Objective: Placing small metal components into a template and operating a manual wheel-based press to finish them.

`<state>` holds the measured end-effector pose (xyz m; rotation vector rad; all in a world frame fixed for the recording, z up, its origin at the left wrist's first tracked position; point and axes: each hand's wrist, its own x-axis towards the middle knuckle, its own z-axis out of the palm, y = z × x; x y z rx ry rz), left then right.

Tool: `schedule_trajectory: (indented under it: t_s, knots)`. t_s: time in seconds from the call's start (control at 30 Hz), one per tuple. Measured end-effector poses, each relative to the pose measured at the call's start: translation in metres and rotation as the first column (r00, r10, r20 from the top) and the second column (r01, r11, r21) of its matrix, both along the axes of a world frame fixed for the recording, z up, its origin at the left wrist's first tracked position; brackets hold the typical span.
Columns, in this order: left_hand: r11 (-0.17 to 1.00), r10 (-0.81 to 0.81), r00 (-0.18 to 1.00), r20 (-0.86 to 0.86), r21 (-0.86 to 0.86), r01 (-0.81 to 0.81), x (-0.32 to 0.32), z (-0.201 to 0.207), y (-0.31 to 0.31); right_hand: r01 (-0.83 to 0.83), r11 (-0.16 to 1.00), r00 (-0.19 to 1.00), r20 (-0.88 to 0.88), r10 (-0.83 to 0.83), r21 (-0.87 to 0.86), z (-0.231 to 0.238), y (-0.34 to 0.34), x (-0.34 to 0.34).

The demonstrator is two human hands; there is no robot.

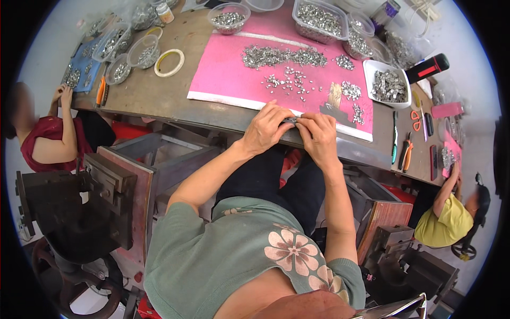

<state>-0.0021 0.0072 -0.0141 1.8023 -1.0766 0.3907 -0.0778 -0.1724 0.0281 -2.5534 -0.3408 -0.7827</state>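
Observation:
My left hand [264, 128] and my right hand [320, 136] meet at the table's front edge, fingers pinched together. Between their fingertips sits a small grey metal piece [290, 120], mostly covered, so its exact kind cannot be made out. Just beyond lies a pink mat [223, 80] with a white front border. On it are a long heap of small silver metal pieces [284, 56], a looser scatter of shiny ones [289, 81] nearer my hands, and smaller groups [350, 90] to the right.
A white tub [406, 98] and a clear box [320, 38] hold metal pieces. Tape [169, 63] lies at left; pliers [408, 154], a toothbrush [394, 139] and scissors [415, 121] at right. Co-workers sit on both sides, one in red [50, 138], one in yellow [443, 226].

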Motion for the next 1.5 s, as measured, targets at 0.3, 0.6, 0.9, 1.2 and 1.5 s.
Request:
schedule_trajectory:
  t_s: [0.3,0.6,0.9,1.2,1.5]
  knots:
    - [0.998,0.047,0.998,0.031,0.039,-0.048,0.017,0.014,0.002,-0.120,0.990,0.978,-0.181,0.105,-0.070,-0.006,-0.023,0.083]
    - [0.934,0.307,0.945,0.117,0.156,-0.323,0.143,0.007,0.004,-0.172,0.984,0.976,-0.143,0.164,-0.049,-0.009,-0.010,0.092]
    - [0.973,0.231,0.972,-0.050,0.032,-0.229,0.155,0.010,0.009,-0.107,0.988,0.979,-0.163,0.124,0.110,0.003,-0.019,0.057]
    - [0.998,0.060,0.995,-0.077,-0.002,-0.060,0.105,0.014,-0.015,-0.024,0.958,0.988,-0.137,0.065,0.285,-0.002,-0.020,-0.005]
    - [0.992,-0.103,0.980,-0.171,0.055,0.114,0.069,0.011,-0.029,0.000,0.981,0.998,-0.069,0.013,0.193,-0.003,-0.010,-0.003]
